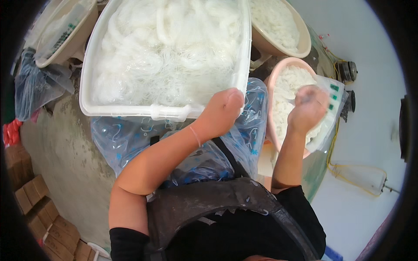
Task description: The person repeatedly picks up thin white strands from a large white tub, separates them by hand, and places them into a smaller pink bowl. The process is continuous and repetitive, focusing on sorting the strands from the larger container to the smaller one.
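Observation:
A large white plastic tub (166, 112) full of fine, translucent white strands (156, 58) stands before me. My left hand (223, 111) is curled at its near right corner, over the rim; whether it grips the rim or some strands is hidden. To the right, my right hand (308, 106) is above a pink oval basin (273, 130) of white, clumped material (284, 112). That hand is blurred, with its fingers bent; a small clear thing seems to show beside it, and its hold is unclear. A clear plastic bag with green marks (329, 111) lies along the basin's right side.
Clear plastic with blue print (114, 140) covers my lap below the tub. Beige basins stand at the back right (305, 39) and back left (65, 45). A clear bag (42, 88) hangs at the left. Cardboard boxes (52, 225) are stacked lower left. Yellow cable (331, 150) runs by the right wall.

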`<state>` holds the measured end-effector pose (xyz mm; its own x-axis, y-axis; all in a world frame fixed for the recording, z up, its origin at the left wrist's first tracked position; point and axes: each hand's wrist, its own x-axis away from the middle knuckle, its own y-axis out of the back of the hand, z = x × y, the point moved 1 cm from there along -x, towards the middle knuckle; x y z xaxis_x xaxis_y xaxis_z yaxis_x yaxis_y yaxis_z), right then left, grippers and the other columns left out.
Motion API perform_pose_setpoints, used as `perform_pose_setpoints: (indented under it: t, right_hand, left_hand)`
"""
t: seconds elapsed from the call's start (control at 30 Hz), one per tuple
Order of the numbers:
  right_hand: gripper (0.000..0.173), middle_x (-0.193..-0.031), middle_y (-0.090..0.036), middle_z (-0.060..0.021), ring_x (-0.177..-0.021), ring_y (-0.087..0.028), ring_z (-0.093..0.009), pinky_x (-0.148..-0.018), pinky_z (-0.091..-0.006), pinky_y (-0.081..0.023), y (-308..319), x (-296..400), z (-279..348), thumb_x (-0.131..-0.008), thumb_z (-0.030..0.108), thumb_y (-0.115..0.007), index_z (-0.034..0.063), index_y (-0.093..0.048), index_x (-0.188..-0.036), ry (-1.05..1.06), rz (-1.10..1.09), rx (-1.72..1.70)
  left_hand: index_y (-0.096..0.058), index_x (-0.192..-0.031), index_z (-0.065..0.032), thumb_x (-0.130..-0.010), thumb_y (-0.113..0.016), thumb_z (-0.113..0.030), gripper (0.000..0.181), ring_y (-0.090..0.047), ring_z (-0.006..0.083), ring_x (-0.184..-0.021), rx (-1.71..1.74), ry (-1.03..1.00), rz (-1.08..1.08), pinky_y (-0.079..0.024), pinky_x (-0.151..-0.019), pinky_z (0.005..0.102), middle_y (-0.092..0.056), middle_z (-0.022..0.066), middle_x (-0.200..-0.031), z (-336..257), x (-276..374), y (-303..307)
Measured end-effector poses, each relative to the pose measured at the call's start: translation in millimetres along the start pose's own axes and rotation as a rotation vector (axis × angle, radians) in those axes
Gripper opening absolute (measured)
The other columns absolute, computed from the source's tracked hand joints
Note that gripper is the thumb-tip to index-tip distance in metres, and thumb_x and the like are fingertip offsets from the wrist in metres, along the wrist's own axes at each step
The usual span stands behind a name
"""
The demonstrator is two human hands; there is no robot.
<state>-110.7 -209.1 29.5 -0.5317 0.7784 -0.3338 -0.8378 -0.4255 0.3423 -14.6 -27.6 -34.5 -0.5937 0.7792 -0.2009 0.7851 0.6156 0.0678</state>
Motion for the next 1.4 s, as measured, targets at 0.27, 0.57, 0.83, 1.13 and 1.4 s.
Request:
perform_pose_setpoints:
  t: [0.27,0.57,0.83,1.13,1.4]
  right_hand:
    - [0.058,-0.135,-0.038,-0.0239,-0.129,-0.029,-0.043,-0.107,-0.0494,-0.02,-46.8,23.7,33.4,-0.071,0.032,-0.071,0.0026,-0.052,-0.117,0.47,0.695,0.663]
    - [0.027,-0.12,-0.055,-0.0199,-0.125,-0.039,-0.037,-0.105,-0.049,-0.026,-78.6,47.3,86.7,-0.081,0.026,-0.067,0.0034,-0.066,-0.095,0.24,0.765,-0.579]
    - [0.015,-0.098,-0.066,-0.0111,-0.1,-0.06,-0.019,-0.104,-0.0446,-0.029,-95.2,39.1,64.6,-0.086,0.008,-0.059,-0.0047,-0.065,-0.091,0.141,0.243,-0.131]
    - [0.014,-0.096,-0.066,-0.0148,-0.083,-0.063,-0.017,-0.074,-0.029,-0.049,-72.6,38.2,66.5,-0.085,0.008,-0.06,-0.0062,-0.062,-0.087,-0.133,0.26,-0.53]
    - [0.01,-0.096,-0.066,-0.0177,-0.08,-0.065,-0.023,-0.069,-0.0284,-0.052,-61.6,25.8,87.6,-0.076,-0.001,-0.062,-0.0045,-0.065,-0.085,0.702,0.476,0.053]
  left_hand:
    - [-0.059,-0.088,-0.004,-0.091,-0.047,-0.026,0.026,-0.058,0.0309,-0.077,0.047,-0.047,1.317,-0.046,-0.073,0.0398,-0.059,0.0134,-0.077,-74.6,4.4,-13.8]
    - [-0.046,-0.105,-0.0059,-0.094,-0.042,-0.031,0.028,-0.054,0.0184,-0.066,1.342,0.739,0.097,-0.04,-0.047,0.0279,-0.05,0.0049,-0.075,-63.7,-6.7,75.2]
    - [-0.05,-0.104,-0.0013,-0.083,-0.056,-0.015,0.025,-0.052,0.0366,-0.083,-0.186,-0.41,-0.425,-0.043,-0.072,0.0428,-0.052,0.0196,-0.097,-19.1,20.4,27.2]
    - [-0.048,-0.083,-0.0047,-0.092,-0.045,-0.032,0.029,-0.055,0.0254,-0.06,0.445,0.414,0.412,-0.043,-0.047,0.0311,-0.055,0.0101,-0.071,-88.0,-4.2,34.8]
    - [-0.048,-0.078,-0.0045,-0.096,-0.037,-0.033,0.036,-0.055,0.0232,-0.057,0.653,0.403,0.107,-0.043,-0.05,0.0283,-0.054,0.0072,-0.063,-103.5,13.6,53.4]
